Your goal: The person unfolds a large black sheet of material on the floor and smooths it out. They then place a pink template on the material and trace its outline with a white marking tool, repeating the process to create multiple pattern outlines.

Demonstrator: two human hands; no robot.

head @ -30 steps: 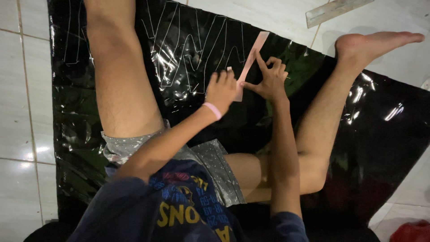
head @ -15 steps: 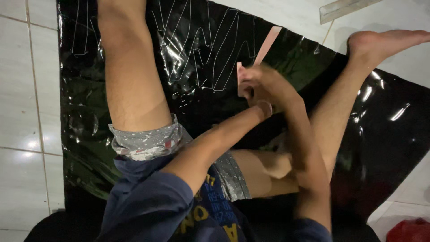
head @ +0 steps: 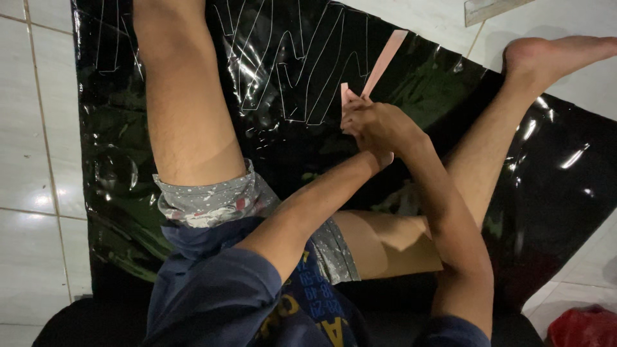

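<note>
Hands meet over the sheet: the right hand [head: 380, 125] lies on top, fingers curled, and covers most of the left hand [head: 379, 154], so whether the left is closed on anything cannot be told. The right looks pinched on the near end of a pink strip [head: 383, 61], whose short folded end pokes out just beside the knuckles while the long end runs up and away across the black sheet [head: 257, 96]. White outlines [head: 308, 58] are drawn on that glossy sheet, just left of the strip. The sheet lies on the white tiled floor [head: 32, 128], under the person's spread bare legs. A ruler [head: 495, 8] rests well apart at the top edge, and something red [head: 581, 326] sits at the bottom right. By the look of it, the strip is being handled at its end; any further move needs a firm pinch there.
</note>
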